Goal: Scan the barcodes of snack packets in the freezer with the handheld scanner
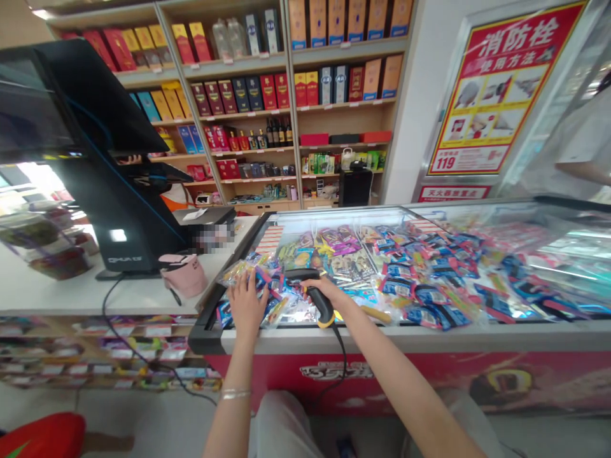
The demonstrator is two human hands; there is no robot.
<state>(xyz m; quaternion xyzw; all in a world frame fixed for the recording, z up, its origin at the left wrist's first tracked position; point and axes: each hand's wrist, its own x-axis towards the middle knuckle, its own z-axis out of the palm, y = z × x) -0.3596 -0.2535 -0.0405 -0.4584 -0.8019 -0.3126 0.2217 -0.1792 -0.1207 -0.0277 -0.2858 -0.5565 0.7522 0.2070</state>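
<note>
My right hand is wrapped round a black barcode scanner with yellow trim, its head pointing left over the chest freezer. A black cord hangs from the scanner's handle. My left hand rests with fingers stretched out on a small heap of packaged snacks at the freezer's left end. These packets are clear and blue-pink plastic. Many similar blue and pink packets lie spread over the freezer's glass top to the right of the scanner. Under the glass, colourful frozen goods show.
To the left, a white counter bears a black checkout terminal, a pink cup-like holder and some containers. Shelves with boxes and bottles stand behind. A person in a white top is at the far right.
</note>
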